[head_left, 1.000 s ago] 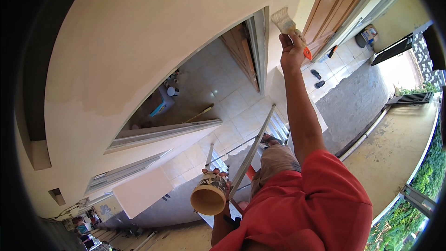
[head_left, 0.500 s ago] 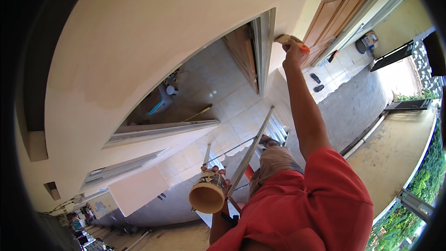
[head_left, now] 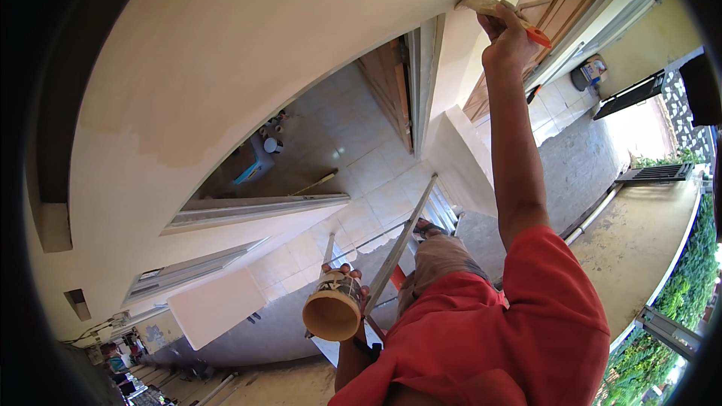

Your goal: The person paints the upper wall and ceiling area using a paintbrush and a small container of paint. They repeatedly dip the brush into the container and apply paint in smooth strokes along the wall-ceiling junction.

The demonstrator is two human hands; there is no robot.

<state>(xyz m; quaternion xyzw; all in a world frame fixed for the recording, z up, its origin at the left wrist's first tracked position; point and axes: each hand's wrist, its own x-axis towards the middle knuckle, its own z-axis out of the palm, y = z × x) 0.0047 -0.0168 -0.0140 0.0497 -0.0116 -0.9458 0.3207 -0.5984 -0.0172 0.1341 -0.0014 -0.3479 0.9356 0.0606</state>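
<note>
In my right hand (head_left: 509,41), at the end of a raised arm, is a paintbrush (head_left: 483,4) with an orange handle end. Its bristles touch the cream wall (head_left: 301,15) above and right of the doorway. My left hand (head_left: 347,274) is wrapped round a paint-smeared tub (head_left: 332,308), held low in front of my body. The tub's mouth is turned up, and its inside looks yellowish; how much paint it holds I cannot tell. Beside the tub, a metal ladder (head_left: 404,244) stands under me, with one of my feet on it.
Through the doorway, a white can (head_left: 273,145) and a yellow-handled stick (head_left: 316,182) lie on a tiled floor. A wooden door (head_left: 481,98) stands on the right. Below are a concrete strip (head_left: 575,173), a low wall (head_left: 639,240) and a pale ledge (head_left: 216,308).
My right hand has moved up and to the right with the paintbrush, which now touches higher on the wall. My left hand still holds the tub, almost in place.
</note>
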